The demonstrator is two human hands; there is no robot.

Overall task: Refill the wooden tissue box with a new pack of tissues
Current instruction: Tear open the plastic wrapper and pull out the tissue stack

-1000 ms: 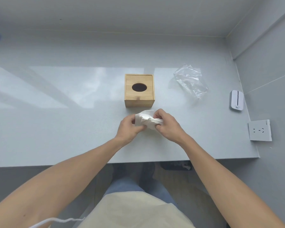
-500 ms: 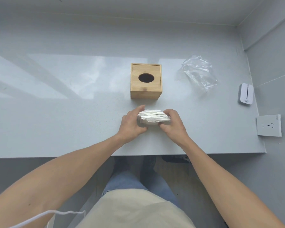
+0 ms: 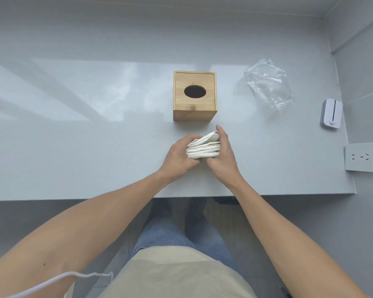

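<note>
We look down on a pale grey desk (image 3: 73, 136) that fills most of the view, its near edge running across below our wrists. Both our bare forearms reach up from the bottom corners and meet near the middle of the desk.

On the desk, just beyond our hands, stands the wooden tissue box (image 3: 194, 96), upright, its top showing a dark oval opening; the lid is on. To its right, well apart, lies a crumpled clear plastic wrapper (image 3: 268, 83). Further right, at the desk's far side edge, sits a small white device (image 3: 331, 113), and nearer us a white wall socket (image 3: 362, 157) is mounted on the grey wall.

The stack of white tissues (image 3: 203, 148) is out of the wrapper and outside the box, held between our hands. Our left hand (image 3: 178, 157) grips its left end and our right hand (image 3: 224, 155) closes on its right end, thumbs underneath at the near side. The right fingers (image 3: 221, 131) curl over the top sheets, which lift and fan upward. A thin white cord (image 3: 52, 282) crosses our left forearm at lower left.
</note>
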